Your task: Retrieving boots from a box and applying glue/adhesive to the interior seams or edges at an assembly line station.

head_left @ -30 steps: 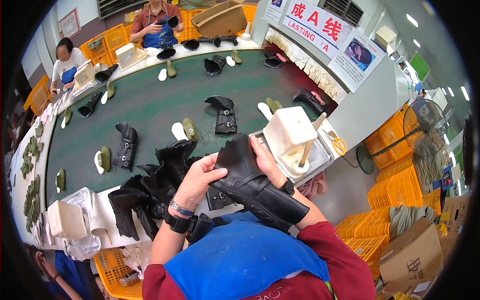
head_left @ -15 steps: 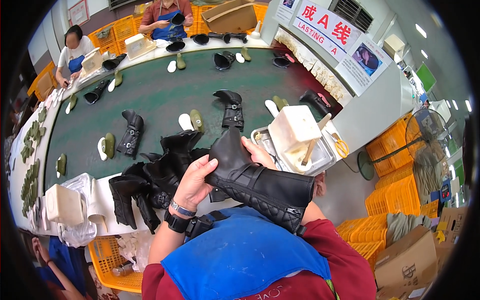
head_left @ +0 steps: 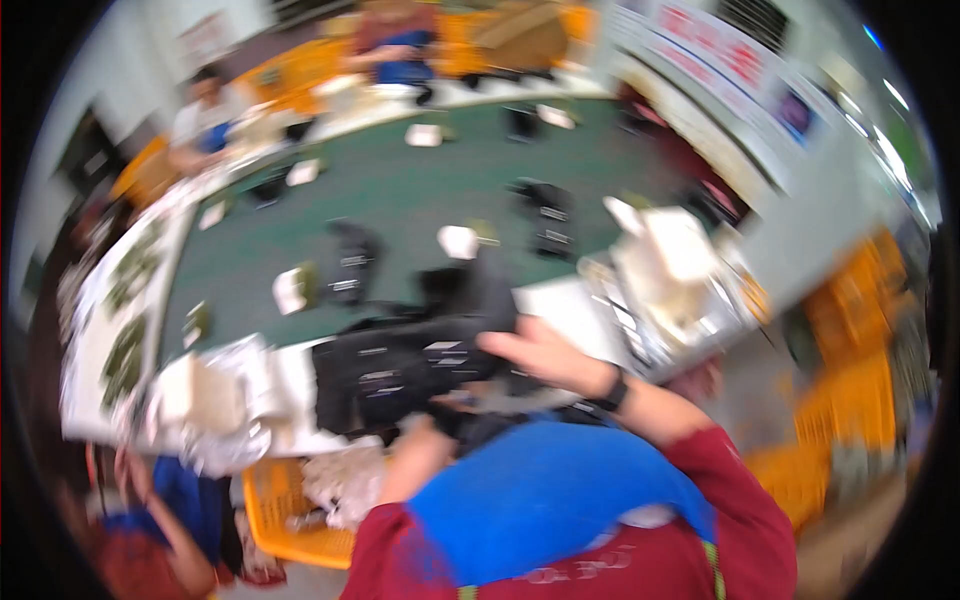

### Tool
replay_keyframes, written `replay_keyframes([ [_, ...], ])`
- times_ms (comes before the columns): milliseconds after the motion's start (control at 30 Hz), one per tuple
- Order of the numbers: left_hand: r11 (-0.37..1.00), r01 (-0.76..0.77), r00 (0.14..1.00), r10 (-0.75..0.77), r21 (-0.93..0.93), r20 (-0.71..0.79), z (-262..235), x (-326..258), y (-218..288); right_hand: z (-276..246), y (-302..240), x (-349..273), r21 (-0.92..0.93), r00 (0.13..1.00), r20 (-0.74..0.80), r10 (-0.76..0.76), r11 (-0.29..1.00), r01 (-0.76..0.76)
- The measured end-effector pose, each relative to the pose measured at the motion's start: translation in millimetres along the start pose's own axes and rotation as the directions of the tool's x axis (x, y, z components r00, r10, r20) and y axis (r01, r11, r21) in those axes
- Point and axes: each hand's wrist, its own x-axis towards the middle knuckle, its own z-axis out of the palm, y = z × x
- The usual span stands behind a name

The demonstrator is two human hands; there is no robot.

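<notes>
Head view was blurred: right hand (head_left: 540, 352) lay flat on black boots (head_left: 400, 370); left hand (head_left: 432, 432) state unclear; pile could slide off.

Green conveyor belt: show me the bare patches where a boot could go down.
The blurred green conveyor belt is barest between the far white piece and the middle black boots. The near edge is crowded by the black boot pile under the right hand.

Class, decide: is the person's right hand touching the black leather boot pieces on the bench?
Cannot tell. The head view is motion-blurred; the right hand overlaps the black leather boot pieces, but contact is unclear.
</notes>
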Motion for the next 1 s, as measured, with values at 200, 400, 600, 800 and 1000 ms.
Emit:
replay_keyframes([
  [200, 0.04, 0.53, 0.83, 0.178, -0.847, 0.528, 7, 7, 28, -23, 24, -11, 0.545, 0.951, -0.001, -0.308, 0.798, 0.258],
  [400, 0.185, 0.613, 0.789, -0.172, -0.768, 0.589, 31, -20, 83, -44, 27, -40, 0.43, 0.918, -0.141, -0.37, 0.813, 0.393],
  [600, 0.94, 0.337, 0.733, -0.224, -0.057, 0.642, 15, -22, 107, -86, 22, -78, 0.037, 0.92, -0.034, -0.39, 0.92, 0.391],
  [800, 0.645, -0.344, 0.837, -0.119, 0.682, 0.534, 94, -18, 144, -112, 40, -89, -0.336, 0.657, -0.227, -0.719, 0.69, 0.641],
  [1000, 0.218, -0.703, 0.675, 0.504, 0.677, 0.538, 211, 25, 110, -142, 61, -109, -0.434, 0.368, -0.674, -0.64, 0.747, 0.504],
])
